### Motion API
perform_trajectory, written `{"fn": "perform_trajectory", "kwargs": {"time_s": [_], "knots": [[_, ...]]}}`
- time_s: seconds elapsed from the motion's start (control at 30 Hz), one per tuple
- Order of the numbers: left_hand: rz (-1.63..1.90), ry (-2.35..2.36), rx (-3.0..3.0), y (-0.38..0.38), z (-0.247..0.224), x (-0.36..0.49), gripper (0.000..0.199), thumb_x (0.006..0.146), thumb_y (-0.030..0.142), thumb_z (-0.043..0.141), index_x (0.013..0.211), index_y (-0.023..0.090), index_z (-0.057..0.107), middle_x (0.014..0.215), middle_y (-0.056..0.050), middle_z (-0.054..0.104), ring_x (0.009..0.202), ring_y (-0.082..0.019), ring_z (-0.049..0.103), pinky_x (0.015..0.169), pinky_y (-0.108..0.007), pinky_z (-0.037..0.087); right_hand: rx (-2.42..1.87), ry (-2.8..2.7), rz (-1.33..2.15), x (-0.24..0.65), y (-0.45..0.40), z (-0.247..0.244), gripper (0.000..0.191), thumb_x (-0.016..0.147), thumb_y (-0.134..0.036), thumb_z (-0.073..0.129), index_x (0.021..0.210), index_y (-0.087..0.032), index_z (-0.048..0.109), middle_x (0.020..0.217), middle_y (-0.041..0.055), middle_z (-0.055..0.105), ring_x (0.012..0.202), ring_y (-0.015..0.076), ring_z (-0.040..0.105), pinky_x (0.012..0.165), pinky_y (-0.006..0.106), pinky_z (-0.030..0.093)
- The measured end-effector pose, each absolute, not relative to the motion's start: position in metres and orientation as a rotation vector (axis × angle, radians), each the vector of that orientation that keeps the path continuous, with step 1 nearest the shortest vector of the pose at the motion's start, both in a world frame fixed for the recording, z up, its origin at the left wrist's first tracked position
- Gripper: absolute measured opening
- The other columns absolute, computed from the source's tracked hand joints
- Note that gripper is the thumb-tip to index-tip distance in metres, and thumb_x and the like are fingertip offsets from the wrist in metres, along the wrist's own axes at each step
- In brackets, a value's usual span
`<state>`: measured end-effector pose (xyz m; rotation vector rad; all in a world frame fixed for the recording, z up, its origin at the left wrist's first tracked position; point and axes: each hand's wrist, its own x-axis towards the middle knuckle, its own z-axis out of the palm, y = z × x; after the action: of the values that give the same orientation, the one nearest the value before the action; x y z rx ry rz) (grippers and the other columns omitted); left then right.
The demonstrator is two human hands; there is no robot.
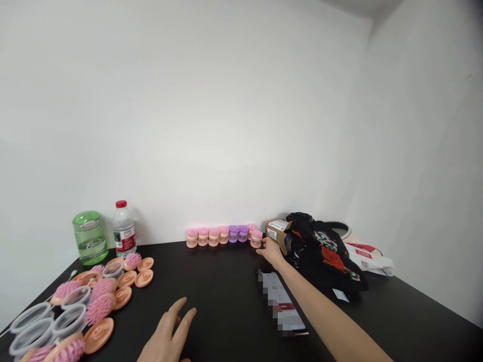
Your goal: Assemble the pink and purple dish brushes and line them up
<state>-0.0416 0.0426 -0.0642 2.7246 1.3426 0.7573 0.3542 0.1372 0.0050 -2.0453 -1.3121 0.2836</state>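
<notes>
My right hand (271, 251) reaches far forward, its fingertips apart and right beside a pink-topped scalp brush (256, 240) with a peach base. Whether they touch it I cannot tell. That brush stands at the right end of a row of upright brushes along the wall, several pink ones (213, 237) and two purple ones (233, 234). Low in the view, my left hand (168, 332) hovers over the black table with fingers spread, holding nothing. To its left lie loose pink bristle heads (100, 307), peach discs (98, 335) and clear plastic rings (70, 320).
A green-lidded jar (90, 239) and a red-capped water bottle (124, 231) stand at back left. Under my right forearm's left side lies a phone (283, 301). A cardboard box (277, 234), black printed cloth (324, 256) and a white bag (372, 259) occupy the right of the black table (222, 291).
</notes>
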Motion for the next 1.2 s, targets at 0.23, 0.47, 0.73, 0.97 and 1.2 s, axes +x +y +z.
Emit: {"fn": "perform_trajectory", "kwargs": {"time_s": [0.23,0.47,0.73,0.97,1.2], "knots": [[0.574,1.508,2.658,0.014,-0.014,-0.032,0.062,0.068,0.016,0.079,0.125,0.024,0.057,0.136,-0.011,0.055,0.119,-0.033,0.055,0.102,-0.048,0.048,-1.534,-1.83,0.486,0.251,0.046,-0.005,0.042,0.077,-0.023,0.063,0.119,-0.022,0.058,0.124,0.0091,0.062,0.114,0.0266,0.061,0.092,0.037,0.054],[0.694,2.107,2.382,0.026,-0.005,-0.06,0.042,0.073,0.017,0.074,0.113,0.017,0.06,0.12,-0.013,0.059,0.113,-0.032,0.056,0.099,-0.046,0.045,-1.26,-2.296,0.363,0.168,0.003,-0.04,0.05,0.081,-0.02,0.057,0.131,-0.026,0.053,0.137,0.0086,0.054,0.13,0.027,0.05,0.107,0.041,0.047],[0.778,2.459,2.053,0.017,0.021,-0.108,0.038,0.075,0.021,0.071,0.111,0.014,0.061,0.125,-0.017,0.059,0.124,-0.036,0.049,0.107,-0.052,0.031,-1.053,-2.319,0.121,0.155,0.01,-0.084,0.034,0.093,-0.031,0.05,0.126,-0.024,0.058,0.131,0.0114,0.06,0.125,0.0303,0.056,0.098,0.042,0.056],[0.789,2.484,1.786,-0.032,0.032,-0.188,0.043,0.089,0.05,0.049,0.114,0.016,0.057,0.118,-0.015,0.06,0.11,-0.031,0.058,0.092,-0.042,0.045,-0.918,-2.205,0.131,0.154,0.013,-0.093,0.032,0.091,-0.029,0.053,0.123,-0.026,0.059,0.124,0.0119,0.062,0.119,0.0323,0.059,0.092,0.045,0.058],[0.792,2.3,1.867,-0.057,0.004,-0.177,0.047,0.076,0.033,0.068,0.119,0.021,0.054,0.116,-0.009,0.055,0.106,-0.025,0.06,0.09,-0.038,0.051,-0.914,-2.179,0.19,0.15,0.011,-0.09,0.032,0.087,-0.024,0.054,0.119,-0.024,0.06,0.119,0.011,0.064,0.119,0.0315,0.059,0.093,0.046,0.058]]}}
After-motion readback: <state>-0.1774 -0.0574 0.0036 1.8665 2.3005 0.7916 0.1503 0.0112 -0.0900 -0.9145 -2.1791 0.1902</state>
